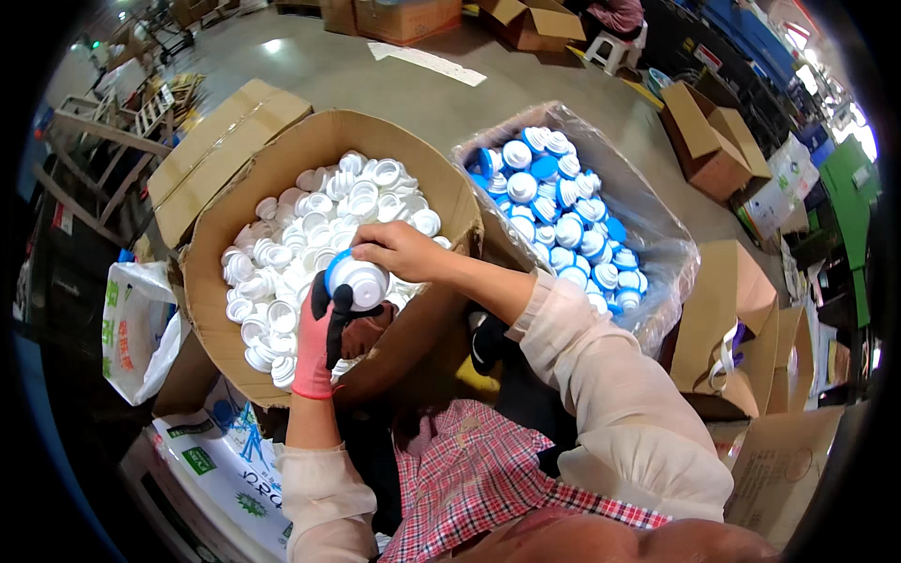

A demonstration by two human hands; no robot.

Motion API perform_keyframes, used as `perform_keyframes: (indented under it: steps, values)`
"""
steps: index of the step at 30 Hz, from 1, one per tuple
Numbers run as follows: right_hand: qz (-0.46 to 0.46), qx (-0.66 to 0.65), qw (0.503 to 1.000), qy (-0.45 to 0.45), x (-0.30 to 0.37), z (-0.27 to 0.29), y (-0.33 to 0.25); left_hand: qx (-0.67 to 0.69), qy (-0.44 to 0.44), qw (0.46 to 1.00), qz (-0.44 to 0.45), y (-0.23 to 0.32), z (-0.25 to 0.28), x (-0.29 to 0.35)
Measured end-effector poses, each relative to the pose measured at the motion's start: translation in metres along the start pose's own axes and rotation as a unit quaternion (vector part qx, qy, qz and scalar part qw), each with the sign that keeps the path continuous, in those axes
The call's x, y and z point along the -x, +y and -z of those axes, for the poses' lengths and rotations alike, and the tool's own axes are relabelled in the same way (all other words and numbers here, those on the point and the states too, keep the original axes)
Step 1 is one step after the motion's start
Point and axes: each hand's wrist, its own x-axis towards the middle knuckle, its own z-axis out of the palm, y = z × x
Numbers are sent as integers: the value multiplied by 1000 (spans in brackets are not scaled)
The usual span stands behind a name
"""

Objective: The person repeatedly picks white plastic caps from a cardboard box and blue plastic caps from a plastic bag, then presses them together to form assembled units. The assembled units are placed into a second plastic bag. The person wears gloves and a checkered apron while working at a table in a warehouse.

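Observation:
A blue-and-white plastic cap [364,284] is held above the near side of a large cardboard box [450,178]. My left hand [317,342], in a pink glove with black fingers, is closed around the cap from below and the left. My right hand [404,251], bare, grips the cap's blue upper edge with curled fingers, partly hidden. Beneath both hands, loose white plastic caps [310,220] fill the box. To the right, several blue-and-white caps [568,230] lie heaped in a second box lined with clear plastic [657,239].
A cardboard flap [225,141] sticks out at the far left of the near box. On the left sits a white plastic bag [136,328]. Open cardboard boxes [704,141] stand on the right. Farther back, a person sits near a white stool [612,52].

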Motion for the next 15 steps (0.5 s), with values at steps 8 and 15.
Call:
perform_keyframes:
  steps: [8, 15]
  values:
    - [0, 23, 998, -63, 19, 4, -15, 59, -28, 998, 2, 0, 0, -7]
    - [-141, -116, 964, 191, 116, 104, -4, 91, -97, 991, 34, -1, -11, -8]
